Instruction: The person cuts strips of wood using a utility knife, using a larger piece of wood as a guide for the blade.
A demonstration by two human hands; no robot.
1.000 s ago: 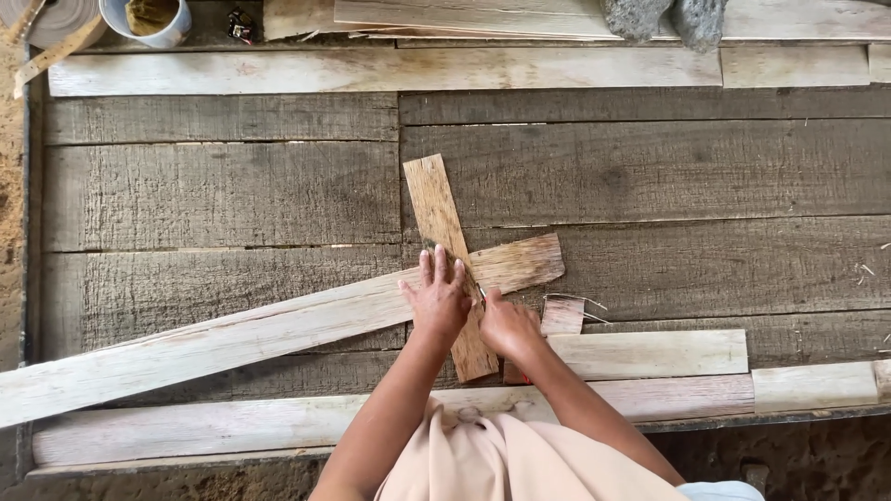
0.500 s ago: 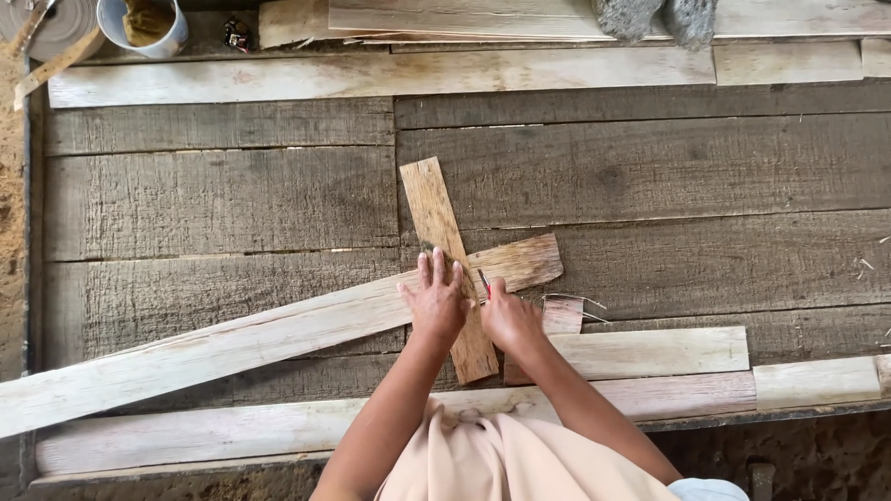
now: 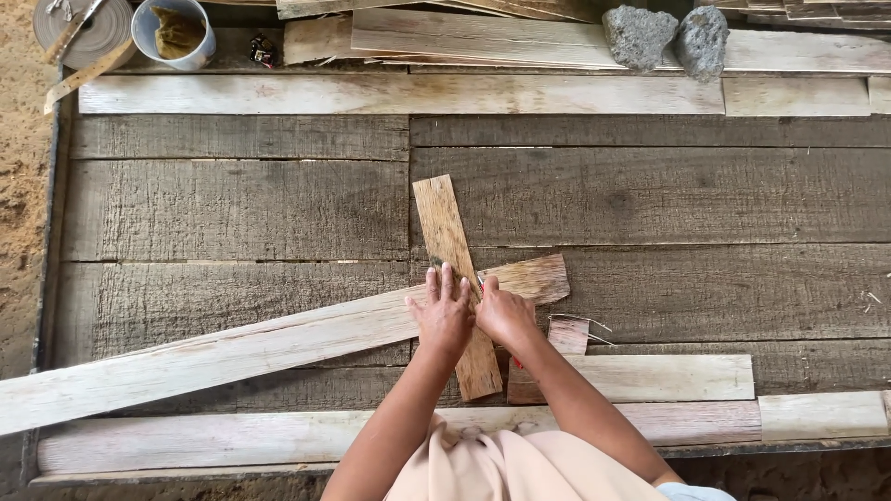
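My left hand [image 3: 443,311] lies flat, fingers spread toward 12 o'clock, pressing where the short slat [image 3: 454,269] crosses the long pale plank [image 3: 213,357]. My right hand [image 3: 504,311] sits just beside it at 3 o'clock, fingers curled down on the slat; whether it pinches anything, I cannot tell. Slat runs 12 to 6, slightly tilted; plank runs off toward 8. Both rest on the grey board platform [image 3: 232,204]. Blue cup [image 3: 174,32] at 11, two stones [image 3: 668,39] at 1.

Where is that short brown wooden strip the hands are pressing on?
The short brown strip lies mid-table, crossing over the long pale plank, pinned at the crossing by the left hand and right hand.
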